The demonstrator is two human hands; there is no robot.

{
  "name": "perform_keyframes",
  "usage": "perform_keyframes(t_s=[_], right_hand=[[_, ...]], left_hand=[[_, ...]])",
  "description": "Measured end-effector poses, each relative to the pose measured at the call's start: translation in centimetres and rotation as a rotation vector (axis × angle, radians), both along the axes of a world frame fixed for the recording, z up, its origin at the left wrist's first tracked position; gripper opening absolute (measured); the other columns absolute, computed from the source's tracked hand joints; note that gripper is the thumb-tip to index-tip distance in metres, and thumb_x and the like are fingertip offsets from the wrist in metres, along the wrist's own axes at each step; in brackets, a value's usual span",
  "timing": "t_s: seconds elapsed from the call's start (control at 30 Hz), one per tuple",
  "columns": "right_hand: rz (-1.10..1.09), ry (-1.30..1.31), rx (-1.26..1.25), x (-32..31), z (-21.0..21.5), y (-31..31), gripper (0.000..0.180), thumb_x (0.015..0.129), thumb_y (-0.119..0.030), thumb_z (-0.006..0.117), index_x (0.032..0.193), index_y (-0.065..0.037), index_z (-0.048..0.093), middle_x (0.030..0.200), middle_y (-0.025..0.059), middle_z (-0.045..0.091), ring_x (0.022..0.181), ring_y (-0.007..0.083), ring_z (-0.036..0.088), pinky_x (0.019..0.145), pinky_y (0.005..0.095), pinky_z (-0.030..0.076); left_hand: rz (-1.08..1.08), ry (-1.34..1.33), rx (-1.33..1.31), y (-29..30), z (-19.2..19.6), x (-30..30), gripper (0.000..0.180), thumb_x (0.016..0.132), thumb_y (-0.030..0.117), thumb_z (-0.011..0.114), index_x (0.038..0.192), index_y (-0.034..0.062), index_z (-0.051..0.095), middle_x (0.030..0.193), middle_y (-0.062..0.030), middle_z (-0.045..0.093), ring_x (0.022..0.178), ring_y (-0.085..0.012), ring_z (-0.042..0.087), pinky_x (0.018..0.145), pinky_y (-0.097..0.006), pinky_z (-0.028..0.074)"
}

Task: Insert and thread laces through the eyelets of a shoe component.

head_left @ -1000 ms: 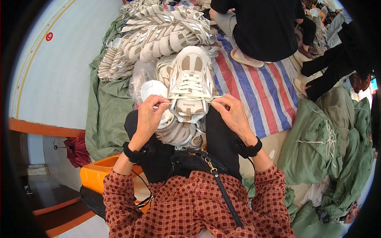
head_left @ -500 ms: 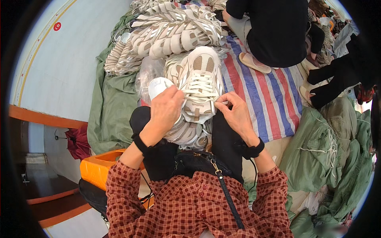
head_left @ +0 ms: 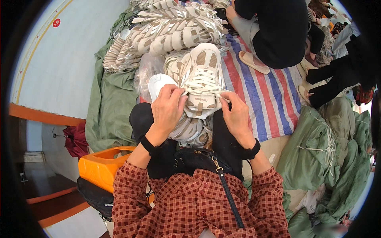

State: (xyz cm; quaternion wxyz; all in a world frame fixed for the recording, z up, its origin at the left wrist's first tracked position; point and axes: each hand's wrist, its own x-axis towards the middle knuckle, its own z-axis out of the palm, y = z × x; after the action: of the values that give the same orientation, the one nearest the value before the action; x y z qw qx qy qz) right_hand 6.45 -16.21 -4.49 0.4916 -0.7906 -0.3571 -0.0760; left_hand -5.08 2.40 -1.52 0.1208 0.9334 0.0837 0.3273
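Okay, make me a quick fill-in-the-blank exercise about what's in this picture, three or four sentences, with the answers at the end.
1. Both hands, the left hand and the right hand, hold a cream-white ____ on the person's lap.
2. The mat under the seated co-worker has red, white and ____ stripes.
3. The plastic crate by the person's left elbow is ____.
4. Each of the person's wrists wears a ____ band.

Missing words: sneaker; blue; orange; black

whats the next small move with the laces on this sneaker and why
Probably draw both lace ends outward evenly to snug them. The left hand and right hand each pinch a lace end at the top of the cream sneaker, which rests toe-away on the lap, laces threaded but untied.
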Motion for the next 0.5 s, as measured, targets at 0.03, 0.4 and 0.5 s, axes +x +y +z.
perform_keyframes(t_s=[0.03, 0.4, 0.5], right_hand=[[0.025, -0.023, -0.002, 0.1, 0.1, -0.1, 0.016, 0.084, -0.002, 0.062, 0.099, -0.004, 0.059, 0.087, 0.0132, 0.062, 0.082, 0.0358, 0.062, 0.067, 0.0406, 0.05], [0.162, -0.53, -0.472, 0.3, 3.4, 0.2, 0.022, 0.07, -0.003, 0.062, 0.091, -0.01, 0.06, 0.095, 0.0081, 0.055, 0.088, 0.025, 0.06, 0.066, 0.0363, 0.045], [0.196, -0.636, -0.433, 1.4, 3.4, 0.7, 0.015, 0.071, -0.005, 0.061, 0.086, -0.009, 0.06, 0.096, 0.0088, 0.054, 0.09, 0.0241, 0.056, 0.069, 0.0362, 0.041]], left_hand=[[0.005, 0.001, -0.003, 0.0, -0.2, 0.2, 0.028, 0.075, 0.01, 0.073, 0.101, 0.008, 0.062, 0.092, -0.0085, 0.056, 0.075, -0.0268, 0.061, 0.063, -0.036, 0.049], [-0.065, 0.176, 0.227, -0.6, 1.0, 0.3, 0.019, 0.073, 0.007, 0.062, 0.092, 0.0083, 0.058, 0.087, -0.0071, 0.057, 0.08, -0.0243, 0.06, 0.063, -0.035, 0.047], [-0.119, 0.148, 0.31, -0.2, 1.5, 1.0, 0.017, 0.072, 0.007, 0.062, 0.089, 0.0086, 0.059, 0.089, -0.0062, 0.057, 0.081, -0.0238, 0.059, 0.065, -0.035, 0.045]])
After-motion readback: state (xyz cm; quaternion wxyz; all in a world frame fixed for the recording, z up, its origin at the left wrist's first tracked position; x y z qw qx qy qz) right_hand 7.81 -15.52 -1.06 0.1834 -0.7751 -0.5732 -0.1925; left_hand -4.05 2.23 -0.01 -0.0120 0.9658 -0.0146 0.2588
